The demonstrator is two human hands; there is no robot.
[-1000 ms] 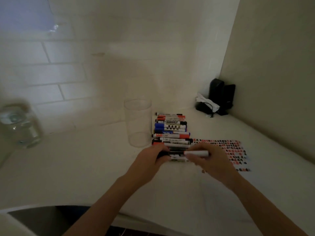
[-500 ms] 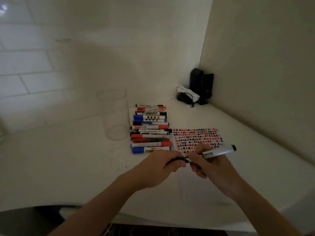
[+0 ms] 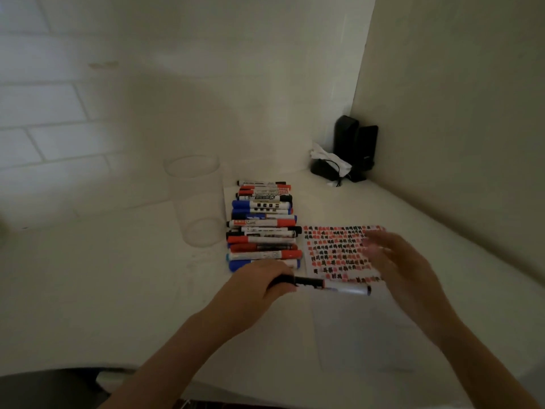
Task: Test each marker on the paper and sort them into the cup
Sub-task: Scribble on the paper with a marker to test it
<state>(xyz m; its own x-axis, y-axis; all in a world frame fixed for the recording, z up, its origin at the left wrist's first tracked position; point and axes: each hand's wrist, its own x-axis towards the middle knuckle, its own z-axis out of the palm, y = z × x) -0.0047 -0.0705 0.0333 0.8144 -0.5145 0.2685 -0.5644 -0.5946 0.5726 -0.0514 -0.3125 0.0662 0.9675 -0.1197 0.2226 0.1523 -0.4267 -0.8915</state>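
My left hand grips the black capped end of a white-bodied marker, which lies level and points right over the near edge of the paper. My right hand hovers above the paper with its fingers spread and blurred, holding nothing. The paper's far half is covered with rows of red and black test marks. A row of several markers with red, blue and black caps lies left of the paper. A clear plastic cup stands upright left of that row.
Black box-shaped objects with a white crumpled tissue sit in the far corner where the two walls meet. The white counter's front edge runs below my forearms, with a dark area under it at lower left.
My right hand let go of the marker's body and lifted away over the paper. The marker now stays in my left hand alone. The camera view shifted slightly.
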